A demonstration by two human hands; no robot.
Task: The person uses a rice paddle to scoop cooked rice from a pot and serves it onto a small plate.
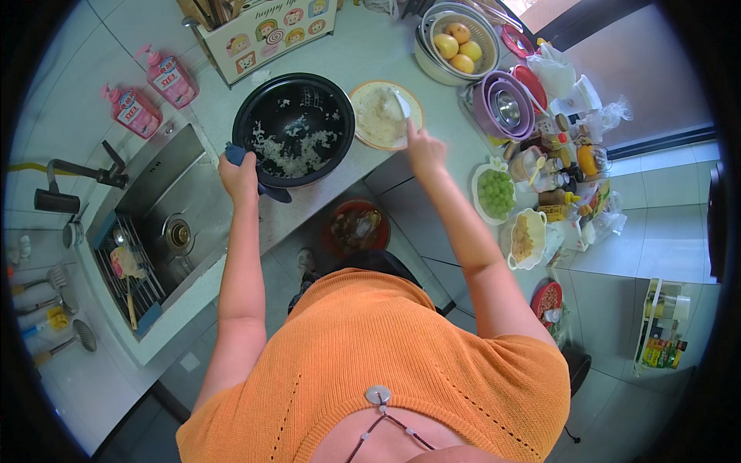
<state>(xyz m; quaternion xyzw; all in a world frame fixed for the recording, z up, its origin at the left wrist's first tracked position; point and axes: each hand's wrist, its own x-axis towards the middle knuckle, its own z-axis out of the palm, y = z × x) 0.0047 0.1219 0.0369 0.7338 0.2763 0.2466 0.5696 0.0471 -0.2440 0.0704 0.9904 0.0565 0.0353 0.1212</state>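
My left hand [238, 176] grips a dark blue cloth [235, 154] against the near left rim of a black inner cooking pot [294, 92]. Cooked white rice [295, 156] clings to the pot's bottom and near wall. To the right of the pot lies an orange-rimmed plate [418, 113] bearing a mound of rice [375, 113]. My right hand [426, 147], slightly blurred, holds the handle of a white rice paddle [401, 104], whose blade rests over the rice on the plate. Part of the cloth hangs below the pot's rim.
A steel sink [200, 165] with a black faucet [81, 173] is at the left. Two pink pump bottles [172, 78] stand behind it. Farther right are a colander of fruit [431, 35], purple basins [483, 110], a dish of green grapes [479, 199], and several jars. A red basin [353, 231] sits below the counter.
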